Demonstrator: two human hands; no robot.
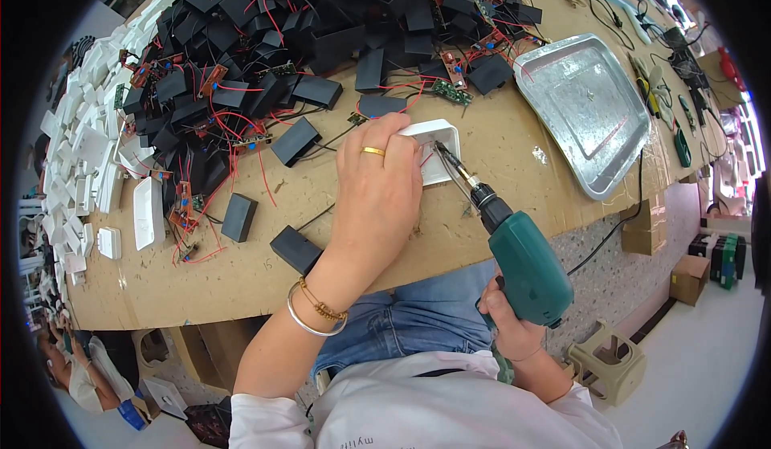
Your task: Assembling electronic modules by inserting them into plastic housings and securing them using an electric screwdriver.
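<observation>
My left hand (376, 180), with a gold ring on one finger, is closed over the left side of a white plastic housing (448, 133) lying on the cardboard-covered table. In my right hand (512, 322) is the handle of a green corded power screwdriver (530, 268). Its black collar and thin metal bit slant up to the left, with the tip inside the housing; exactly what it touches is too small to tell. A bit of red wire shows in there too. Beside my left wrist lies a black box (296, 249) with a dark wire.
A big heap of black boxes (317, 90) with circuit boards and red wires covers the far middle. White plastic housings (100, 132) pile up at the left. A metal tray (582, 87) sits to the right, with hand tools (645, 87) beyond it. A stool (610, 361) stands below right.
</observation>
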